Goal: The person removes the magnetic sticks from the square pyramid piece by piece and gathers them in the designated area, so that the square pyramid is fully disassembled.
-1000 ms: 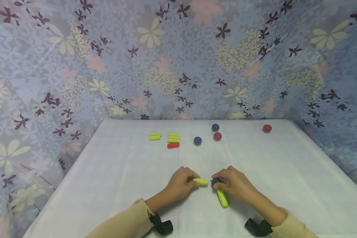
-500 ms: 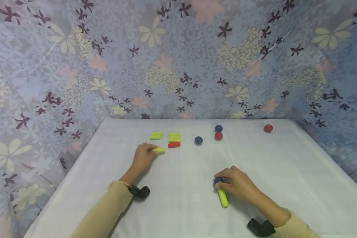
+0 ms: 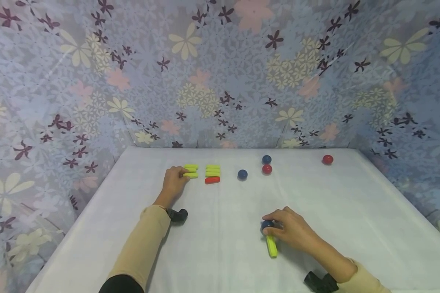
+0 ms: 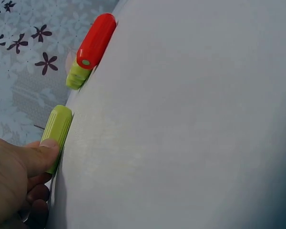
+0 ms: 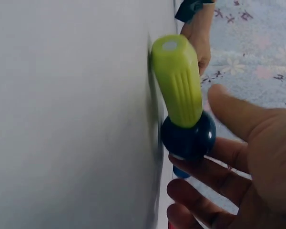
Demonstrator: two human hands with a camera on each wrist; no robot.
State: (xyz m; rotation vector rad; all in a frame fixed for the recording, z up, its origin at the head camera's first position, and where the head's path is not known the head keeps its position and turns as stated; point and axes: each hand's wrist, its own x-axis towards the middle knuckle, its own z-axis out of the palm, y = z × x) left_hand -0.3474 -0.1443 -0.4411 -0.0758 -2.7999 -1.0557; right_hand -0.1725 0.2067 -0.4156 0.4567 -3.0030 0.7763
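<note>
My left hand (image 3: pixel 174 180) pinches a yellow-green ribbed plastic stick (image 4: pixel 57 125) at the far left of the table, just in front of another yellow-green stick (image 3: pixel 191 167). Thumb and fingers hold it near one end in the left wrist view. Near the front middle, my right hand (image 3: pixel 294 228) has its thumb and fingers around a dark blue ball (image 5: pixel 189 138). A second ribbed yellow-green stick (image 5: pixel 178 81) meets that ball and points toward the front edge in the head view. Whether ball and stick are joined I cannot tell.
Right of the left hand lie several yellow-green sticks (image 3: pixel 213 171) in a row with a red stick (image 3: pixel 212 180). Farther right are blue balls (image 3: pixel 243 175) and red balls (image 3: pixel 267 169). Another red ball (image 3: pixel 328 159) sits at the far right. Floral cloth (image 3: pixel 220 73) walls the table.
My left hand has carried its yellow-green stick from the front middle to the far left, beside the other stick there. The right hand has stayed nearly still at the blue ball.
</note>
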